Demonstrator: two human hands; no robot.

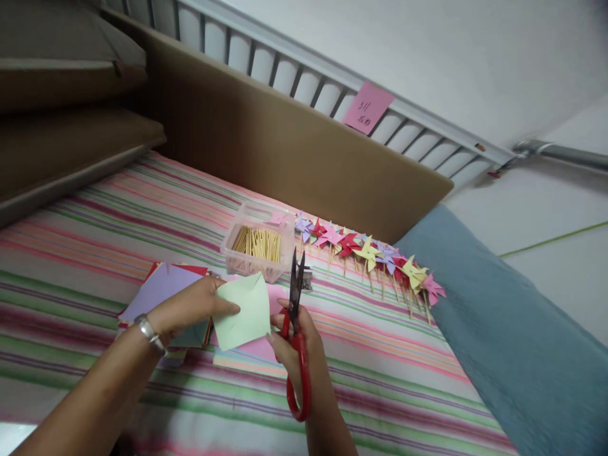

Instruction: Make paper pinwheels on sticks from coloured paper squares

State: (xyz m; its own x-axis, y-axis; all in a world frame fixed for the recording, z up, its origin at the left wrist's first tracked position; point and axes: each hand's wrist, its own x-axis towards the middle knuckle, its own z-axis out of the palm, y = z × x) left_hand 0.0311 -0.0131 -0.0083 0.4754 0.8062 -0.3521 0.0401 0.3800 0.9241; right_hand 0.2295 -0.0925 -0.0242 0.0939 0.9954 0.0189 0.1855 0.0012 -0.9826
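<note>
My left hand (202, 306) pinches a pale green paper square (244, 313) by its left side, thumb on top. Slits run in from some of the paper's corners. In my right hand (301, 342) is a pair of red-handled scissors (298, 339), their dark blades slightly parted and pointing away from me. My right fingertips are close to the paper's right edge; whether they touch it I cannot tell. Beneath the green square lie pink paper sheets (261, 348). A stack of coloured paper with a purple sheet (164, 291) on top sits beside my left hand, partly covered by it.
A clear plastic box (228, 253) holds many thin wooden sticks (259, 244). Right of it, several paper pinwheels (368, 253) on sticks lie in a row. A brown board (308, 145) stands behind, before a white radiator (285, 76). Striped cloth (380, 405) covers the surface.
</note>
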